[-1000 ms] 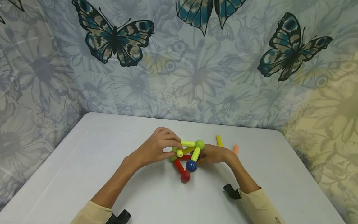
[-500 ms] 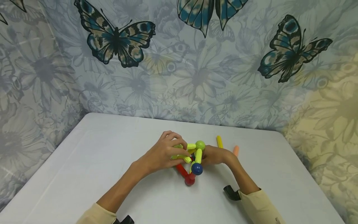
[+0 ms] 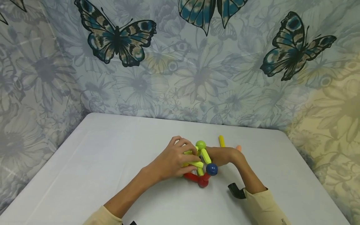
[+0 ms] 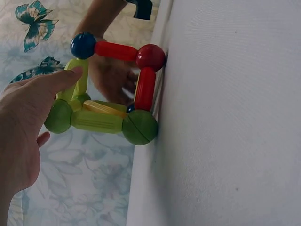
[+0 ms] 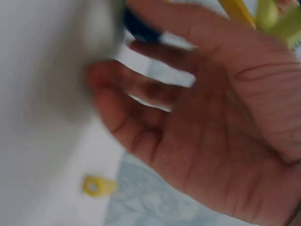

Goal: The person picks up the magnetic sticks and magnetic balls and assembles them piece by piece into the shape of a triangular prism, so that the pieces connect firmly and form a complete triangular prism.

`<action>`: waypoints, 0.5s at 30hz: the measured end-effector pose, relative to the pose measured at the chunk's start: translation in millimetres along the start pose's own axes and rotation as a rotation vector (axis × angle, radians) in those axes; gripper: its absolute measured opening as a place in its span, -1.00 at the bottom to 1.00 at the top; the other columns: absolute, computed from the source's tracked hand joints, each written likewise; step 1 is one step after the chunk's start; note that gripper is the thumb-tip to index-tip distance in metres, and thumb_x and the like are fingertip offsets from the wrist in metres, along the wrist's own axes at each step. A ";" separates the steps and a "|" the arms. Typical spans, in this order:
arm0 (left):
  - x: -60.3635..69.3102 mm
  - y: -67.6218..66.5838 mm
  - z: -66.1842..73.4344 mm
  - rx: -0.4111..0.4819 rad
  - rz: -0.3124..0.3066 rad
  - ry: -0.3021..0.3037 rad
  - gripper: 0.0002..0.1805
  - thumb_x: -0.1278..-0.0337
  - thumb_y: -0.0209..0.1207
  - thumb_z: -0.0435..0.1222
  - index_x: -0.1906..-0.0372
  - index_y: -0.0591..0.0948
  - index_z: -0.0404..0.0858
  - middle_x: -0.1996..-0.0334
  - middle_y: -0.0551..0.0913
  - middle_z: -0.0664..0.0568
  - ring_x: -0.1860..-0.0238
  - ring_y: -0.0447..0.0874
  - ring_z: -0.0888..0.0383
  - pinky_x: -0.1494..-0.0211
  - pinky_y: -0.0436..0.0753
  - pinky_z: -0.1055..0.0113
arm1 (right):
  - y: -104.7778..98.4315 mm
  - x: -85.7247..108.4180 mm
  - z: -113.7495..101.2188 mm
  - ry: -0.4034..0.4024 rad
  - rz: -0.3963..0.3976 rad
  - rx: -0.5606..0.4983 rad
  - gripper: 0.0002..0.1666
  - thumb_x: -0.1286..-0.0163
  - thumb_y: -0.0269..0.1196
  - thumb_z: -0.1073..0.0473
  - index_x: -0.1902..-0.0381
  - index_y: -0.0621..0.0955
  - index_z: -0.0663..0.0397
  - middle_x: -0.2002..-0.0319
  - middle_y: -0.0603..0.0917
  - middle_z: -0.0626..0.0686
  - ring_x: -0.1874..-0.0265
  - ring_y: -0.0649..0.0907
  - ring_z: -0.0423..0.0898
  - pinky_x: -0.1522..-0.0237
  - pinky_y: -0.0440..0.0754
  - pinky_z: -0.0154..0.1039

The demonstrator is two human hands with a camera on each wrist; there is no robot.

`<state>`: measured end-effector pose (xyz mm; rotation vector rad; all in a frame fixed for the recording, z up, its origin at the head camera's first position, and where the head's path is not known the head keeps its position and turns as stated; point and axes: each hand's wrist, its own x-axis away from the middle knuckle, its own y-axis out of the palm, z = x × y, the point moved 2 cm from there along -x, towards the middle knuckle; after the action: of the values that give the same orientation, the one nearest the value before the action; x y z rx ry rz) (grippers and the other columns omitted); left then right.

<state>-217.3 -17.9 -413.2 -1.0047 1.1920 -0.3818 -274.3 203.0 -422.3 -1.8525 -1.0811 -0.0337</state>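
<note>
A box-like frame of magnetic rods and balls stands on the white table, between both hands. My left hand (image 3: pixel 175 159) holds it from the left, thumb and fingers about a yellow-green rod (image 3: pixel 196 164) at the top. In the left wrist view green balls (image 4: pixel 140 127), red rods (image 4: pixel 146 89), a red ball (image 4: pixel 150 57) and a blue ball (image 4: pixel 83 45) form its sides. Behind the frame, my right hand (image 3: pixel 220 156) pinches a dark blue ball (image 5: pixel 138 26) low down between thumb and index finger; its other fingers curl loosely near the table.
A yellow rod (image 3: pixel 222 141) lies on the white table (image 3: pixel 135 134) beyond the right hand. Close by, an orange rod (image 3: pixel 238 148) is mostly hidden behind the right wrist. A patterned butterfly cloth (image 3: pixel 197 78) rises along the table's back edge.
The left hand has moved right and slightly nearer, its fingers now over the top yellow-green rod. The frame's front red and blue balls have swung right. The right hand has shifted slightly right.
</note>
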 end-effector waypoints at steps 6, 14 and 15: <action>3.2 1.4 -4.0 0.085 0.001 -0.027 -0.77 -0.12 0.52 -0.11 0.10 0.82 0.07 0.10 0.68 0.18 -0.11 0.56 0.15 -0.30 0.51 0.06 | 0.8 6.9 -9.9 0.057 -0.090 0.022 -0.60 -0.13 0.62 0.10 0.16 0.64 -0.09 0.41 0.55 -0.18 0.33 0.51 -0.21 0.19 0.49 -0.32; 5.2 4.2 -10.3 0.277 0.013 -0.041 -0.77 -0.11 0.53 -0.24 0.11 0.82 -0.06 0.08 0.65 0.09 -0.10 0.50 0.09 -0.21 0.59 0.25 | 6.3 1.4 -17.4 0.067 -0.097 0.086 -0.58 -0.12 0.63 0.06 0.15 0.63 -0.19 0.38 0.57 -0.21 0.28 0.53 -0.23 0.13 0.52 -0.31; 5.2 4.4 -11.4 0.298 0.006 -0.046 -0.78 -0.13 0.52 -0.24 0.10 0.82 -0.06 0.07 0.64 0.09 -0.11 0.49 0.09 -0.21 0.59 0.26 | 6.9 1.1 -18.1 0.075 -0.100 0.109 -0.55 -0.15 0.62 0.05 0.09 0.62 -0.20 0.35 0.58 -0.21 0.23 0.52 -0.21 0.10 0.52 -0.28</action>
<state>-226.6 -24.3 -420.1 -0.7472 1.0604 -0.5124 -261.6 189.4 -416.9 -1.6864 -1.1005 -0.1000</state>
